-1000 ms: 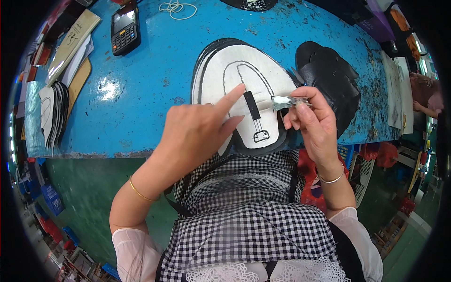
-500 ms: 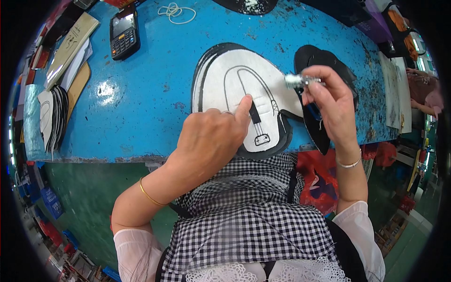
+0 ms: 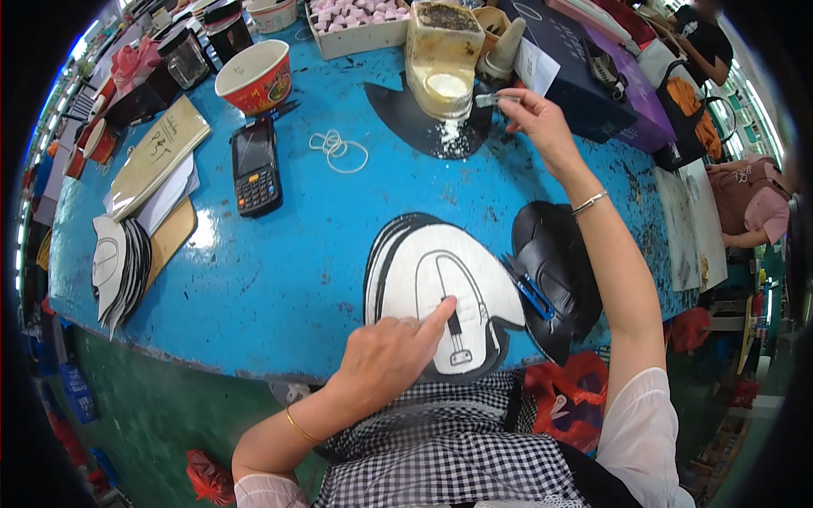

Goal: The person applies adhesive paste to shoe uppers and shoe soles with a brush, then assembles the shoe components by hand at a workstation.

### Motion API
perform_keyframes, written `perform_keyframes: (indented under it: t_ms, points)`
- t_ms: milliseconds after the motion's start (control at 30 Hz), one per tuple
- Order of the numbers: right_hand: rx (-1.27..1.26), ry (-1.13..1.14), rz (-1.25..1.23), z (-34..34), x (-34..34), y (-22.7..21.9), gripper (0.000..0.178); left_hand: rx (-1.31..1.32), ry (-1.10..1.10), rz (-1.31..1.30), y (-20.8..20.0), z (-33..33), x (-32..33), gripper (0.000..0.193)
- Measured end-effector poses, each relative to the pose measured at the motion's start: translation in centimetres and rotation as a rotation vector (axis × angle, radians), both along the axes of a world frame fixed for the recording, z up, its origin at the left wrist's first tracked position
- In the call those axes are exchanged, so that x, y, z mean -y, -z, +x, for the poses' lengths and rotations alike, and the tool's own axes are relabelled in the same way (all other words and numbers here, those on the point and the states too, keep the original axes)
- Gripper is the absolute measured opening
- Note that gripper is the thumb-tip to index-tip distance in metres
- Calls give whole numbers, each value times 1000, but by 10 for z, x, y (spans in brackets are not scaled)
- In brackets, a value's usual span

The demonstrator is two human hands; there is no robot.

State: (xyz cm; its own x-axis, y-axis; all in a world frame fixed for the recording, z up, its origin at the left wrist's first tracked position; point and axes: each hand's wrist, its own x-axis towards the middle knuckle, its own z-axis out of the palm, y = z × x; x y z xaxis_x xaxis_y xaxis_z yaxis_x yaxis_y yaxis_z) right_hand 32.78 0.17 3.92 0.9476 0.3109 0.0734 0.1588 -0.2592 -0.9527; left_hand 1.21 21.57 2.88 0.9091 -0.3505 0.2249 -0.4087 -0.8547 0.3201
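A stack of shoe-upper pieces (image 3: 406, 254), white on top with dark edges and a stitched outline, lies near the table's front edge. My left hand (image 3: 383, 354) presses its outstretched index finger on the top piece, beside a short black strip (image 3: 455, 323); its other fingers are curled. Farther off, my right hand (image 3: 542, 123) pinches a small brush-like tool (image 3: 487, 100) with a whitish end. That end is beside a stained cream pot (image 3: 439, 63) with white paste in its round mouth. Under the pot is a black sheet (image 3: 394, 110) with white spills.
Black leather-like pieces (image 3: 559, 262) and blue thread snips (image 3: 535, 296) lie right of the stack. At the left are a handheld scanner (image 3: 256, 165), a notebook (image 3: 161, 152) and another stack of pieces (image 3: 123, 271). Behind stand a red-white bowl (image 3: 254, 76) and a box of pink pieces (image 3: 360, 38).
My right hand has moved from beside the stack out to the cream pot, taking the brush-like tool along. My left index finger stays on the stack. The view has shifted toward the table's far side.
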Motion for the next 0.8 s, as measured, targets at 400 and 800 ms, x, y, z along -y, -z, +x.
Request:
perform_keyframes:
  t_ms: [400,800]
  points:
    - [591,-14,-543,-3,-2,19,34,-67,42,-103,-13,20,-5,54]
    - [-53,-158,-967,-204,38,-46,18,-40,-83,-341,14,12,-19,42]
